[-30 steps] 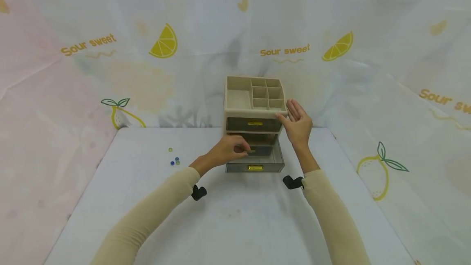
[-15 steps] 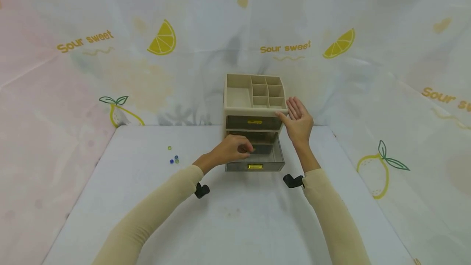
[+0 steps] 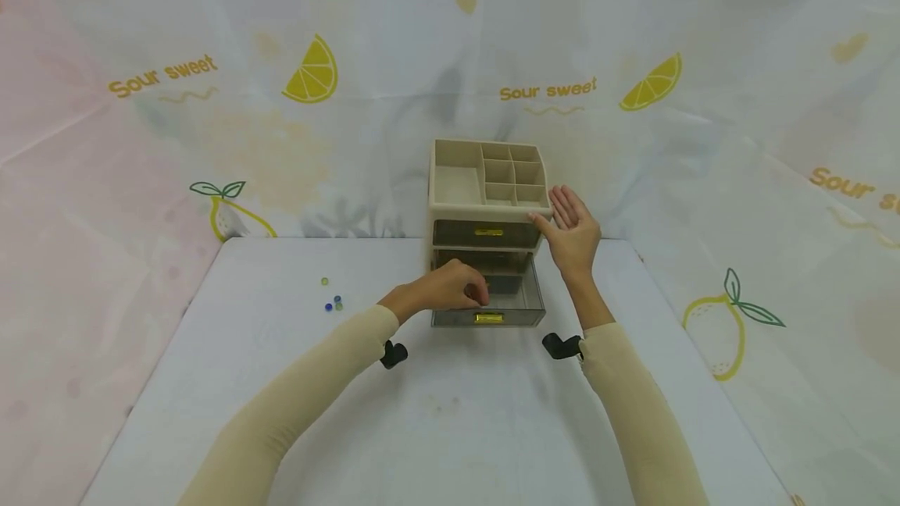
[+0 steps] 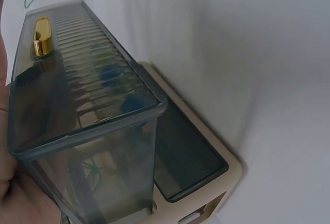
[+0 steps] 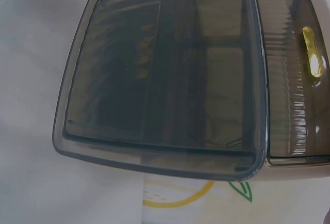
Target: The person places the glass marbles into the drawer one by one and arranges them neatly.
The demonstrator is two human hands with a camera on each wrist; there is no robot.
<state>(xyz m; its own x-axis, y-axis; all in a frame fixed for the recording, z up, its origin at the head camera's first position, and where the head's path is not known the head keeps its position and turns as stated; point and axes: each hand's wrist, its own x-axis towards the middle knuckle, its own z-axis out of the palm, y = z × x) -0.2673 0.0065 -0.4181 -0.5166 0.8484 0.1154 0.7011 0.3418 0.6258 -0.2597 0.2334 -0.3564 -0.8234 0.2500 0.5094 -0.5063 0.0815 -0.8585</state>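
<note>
A beige desktop organizer (image 3: 460,213) stands at the back of the table, its smoky clear middle drawer (image 3: 516,320) pulled out. Over that drawer is my left hand (image 3: 450,286), fingers bent and tips pointing down inside its front wall; whether they pinch something I cannot tell. Part of this hand (image 4: 20,198) shows beside the drawer in the left wrist view, where blurred blue and greenish spots show through the drawer front (image 4: 87,95). My right hand (image 3: 573,236) rests its thumb on the organizer's top front edge, fingers straight along its right side.
Small round pieces, blue (image 3: 328,307) and yellow-green (image 3: 324,281), lie on the white table (image 3: 450,443) left of the organizer. The upper drawer (image 3: 450,234) is closed. A divided tray (image 3: 457,186) tops the organizer. A lemon-print cloth (image 3: 394,123) hangs behind.
My left hand has shifted a little right, and its fingertips have dipped lower toward the drawer's front wall. The right hand keeps its place on the organizer. The head view has tilted slightly.
</note>
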